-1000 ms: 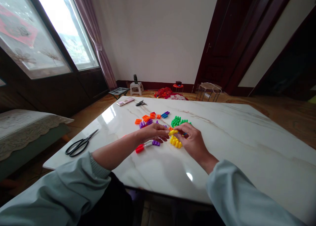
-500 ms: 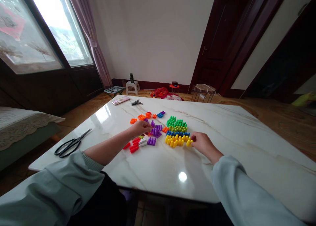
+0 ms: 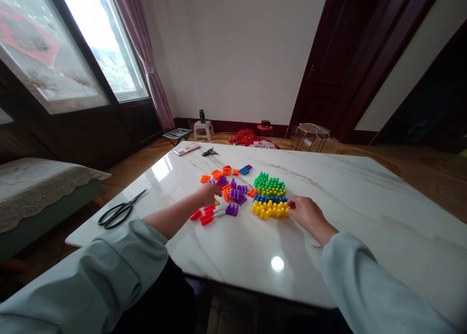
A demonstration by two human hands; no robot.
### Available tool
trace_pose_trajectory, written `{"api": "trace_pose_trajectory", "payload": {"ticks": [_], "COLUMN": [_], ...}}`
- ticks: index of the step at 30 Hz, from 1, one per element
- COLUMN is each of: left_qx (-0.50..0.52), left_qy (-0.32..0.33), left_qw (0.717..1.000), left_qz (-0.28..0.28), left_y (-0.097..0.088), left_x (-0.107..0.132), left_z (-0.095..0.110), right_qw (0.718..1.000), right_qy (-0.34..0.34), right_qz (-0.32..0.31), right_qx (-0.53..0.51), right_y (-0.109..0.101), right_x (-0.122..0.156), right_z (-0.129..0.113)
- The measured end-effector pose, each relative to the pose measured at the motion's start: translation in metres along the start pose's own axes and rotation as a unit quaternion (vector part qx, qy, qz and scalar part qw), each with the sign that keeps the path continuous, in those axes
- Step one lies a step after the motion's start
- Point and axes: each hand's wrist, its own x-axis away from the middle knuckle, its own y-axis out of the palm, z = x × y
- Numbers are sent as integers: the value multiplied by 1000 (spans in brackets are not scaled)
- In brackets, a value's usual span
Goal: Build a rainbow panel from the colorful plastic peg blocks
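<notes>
My left hand (image 3: 209,194) hovers over the left part of the spread, fingers bent together; whatever they may hold is hidden. Close to its fingertips lie orange pieces (image 3: 226,194) and purple pieces (image 3: 238,196), small and capsule-shaped. Nearer me are red pieces (image 3: 206,219), white pieces (image 3: 219,211) and a purple group (image 3: 232,209). My right hand (image 3: 305,212) is closed at the right end of the yellow pieces (image 3: 269,210), its fingertips pinching the endmost one. Behind the yellow rows stand blue pieces (image 3: 265,198), olive pieces (image 3: 272,191) and green pieces (image 3: 268,181).
Black-handled scissors (image 3: 122,211) lie at the left of the marble-look table (image 3: 365,197). Toward the far edge are a pink phone (image 3: 187,149) and a dark key bunch (image 3: 209,152). Beyond the table stand a white stool (image 3: 203,129) and a wire-legged stool (image 3: 311,132).
The whole view has shifted slightly, with the scene now further right. My left hand has drawn back a little, uncovering more orange and purple pieces. My right hand stays at the yellow rows.
</notes>
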Motion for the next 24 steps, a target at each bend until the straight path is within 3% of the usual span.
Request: {"api": "trace_pose_trajectory", "payload": {"ticks": [8,13,18,24], "left_qx": [2,29,17,-16], "left_qy": [1,-5,-26,-84], "left_qw": [1000,1000,997,989], "left_qz": [-11,0,71,124], "left_y": [10,12,-3,-19], "left_x": [-5,-4,-10,-46], "left_z": [-12,-7,2,-3], "right_qw": [998,995,991,982], "right_qy": [-7,-17,-42,-75], "right_qz": [27,22,32,48], "right_qx": [-58,-92,-121,-166], "right_y": [-16,-24,-32,-42], "right_x": [6,11,18,29], "right_z": [-6,-21,-38,-58]}}
